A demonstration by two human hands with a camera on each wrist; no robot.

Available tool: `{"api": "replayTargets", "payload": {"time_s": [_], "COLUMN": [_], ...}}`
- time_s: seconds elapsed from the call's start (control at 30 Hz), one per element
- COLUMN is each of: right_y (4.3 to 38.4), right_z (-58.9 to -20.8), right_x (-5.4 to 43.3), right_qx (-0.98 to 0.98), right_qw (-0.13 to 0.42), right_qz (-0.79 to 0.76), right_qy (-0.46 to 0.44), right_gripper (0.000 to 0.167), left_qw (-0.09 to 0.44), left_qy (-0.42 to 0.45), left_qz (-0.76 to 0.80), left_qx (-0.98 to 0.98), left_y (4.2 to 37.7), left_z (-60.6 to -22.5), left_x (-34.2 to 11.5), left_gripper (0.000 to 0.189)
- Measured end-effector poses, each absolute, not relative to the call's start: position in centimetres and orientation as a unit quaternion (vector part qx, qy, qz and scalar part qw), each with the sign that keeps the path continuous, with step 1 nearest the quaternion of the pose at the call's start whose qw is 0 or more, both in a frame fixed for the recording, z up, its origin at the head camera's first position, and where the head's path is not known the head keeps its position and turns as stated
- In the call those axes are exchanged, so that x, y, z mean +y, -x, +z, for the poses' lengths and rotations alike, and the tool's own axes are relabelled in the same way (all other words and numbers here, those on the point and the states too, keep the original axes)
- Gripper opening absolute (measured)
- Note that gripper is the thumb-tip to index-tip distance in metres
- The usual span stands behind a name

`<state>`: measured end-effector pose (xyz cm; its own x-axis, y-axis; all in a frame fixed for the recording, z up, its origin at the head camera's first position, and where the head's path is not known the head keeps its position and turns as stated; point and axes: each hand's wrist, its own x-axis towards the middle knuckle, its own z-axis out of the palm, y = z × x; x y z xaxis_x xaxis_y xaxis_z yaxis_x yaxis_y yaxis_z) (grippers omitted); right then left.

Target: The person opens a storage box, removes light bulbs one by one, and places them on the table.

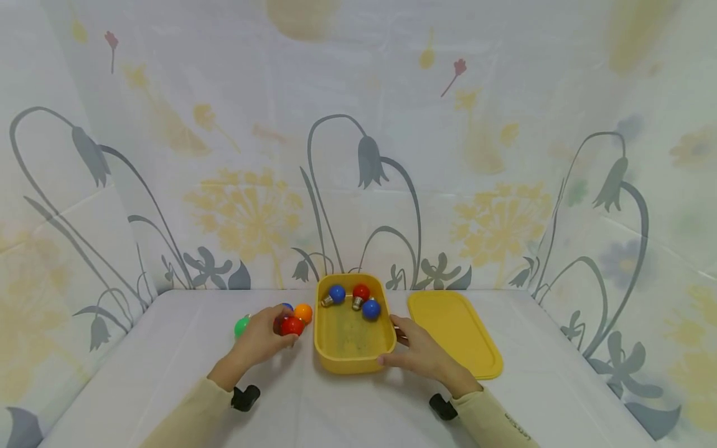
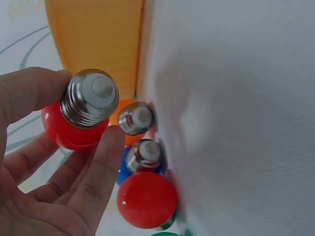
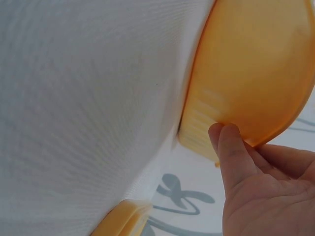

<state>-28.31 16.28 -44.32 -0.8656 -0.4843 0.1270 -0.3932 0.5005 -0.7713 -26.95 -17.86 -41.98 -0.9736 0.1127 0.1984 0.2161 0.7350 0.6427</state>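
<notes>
My left hand [image 1: 259, 336] pinches a red light bulb [image 2: 74, 135] between thumb and fingers, its metal screw base towards the wrist camera. Close by on the table lie an orange bulb [image 1: 304, 312], a blue bulb [image 1: 287, 306], a green bulb [image 1: 241, 326] and another red bulb [image 2: 146, 199]. To the right stands a yellow plastic box [image 1: 350, 366] holding two blue bulbs [image 1: 371, 309] and one red bulb [image 1: 361, 291] at its far end. Against the box's right side and near corner rest the fairly straight fingers of my right hand [image 1: 422, 354].
A flat yellow lid [image 1: 456, 333] lies on the white-covered table [image 1: 336, 417], right of the box. Behind the table hangs a flower-printed curtain [image 1: 347, 205], which also runs along both sides. Each wrist carries a black camera mount [image 1: 245, 398].
</notes>
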Motion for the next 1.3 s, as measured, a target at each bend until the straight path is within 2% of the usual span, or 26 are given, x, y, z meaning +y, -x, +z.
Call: {"api": "replayTargets", "payload": {"time_s": [0.2, 0.5, 0.77, 1.3], "right_y": [28.3, 28.3, 28.5, 28.5], "right_z": [-44.3, -44.3, -44.6, -44.6], "right_x": [16.2, 16.2, 16.3, 16.3], "right_qx": [0.862, 0.865, 0.870, 0.871], "right_qw": [0.053, 0.051, 0.050, 0.053], "right_qz": [-0.433, -0.427, -0.420, -0.422], "right_qy": [0.258, 0.256, 0.254, 0.247], "right_gripper": [0.095, 0.096, 0.096, 0.098], "left_qw": [0.055, 0.060, 0.030, 0.019], "left_qy": [0.065, 0.066, 0.042, 0.037], "left_qz": [-0.352, -0.358, -0.360, -0.357], "left_qx": [-0.932, -0.929, -0.932, -0.933], "left_y": [26.9, 27.5, 27.6, 27.6], "left_z": [-42.8, -43.8, -44.0, -43.8], "left_x": [-17.8, -17.7, -17.7, -17.9], "left_gripper": [0.041, 0.039, 0.039, 0.043]}}
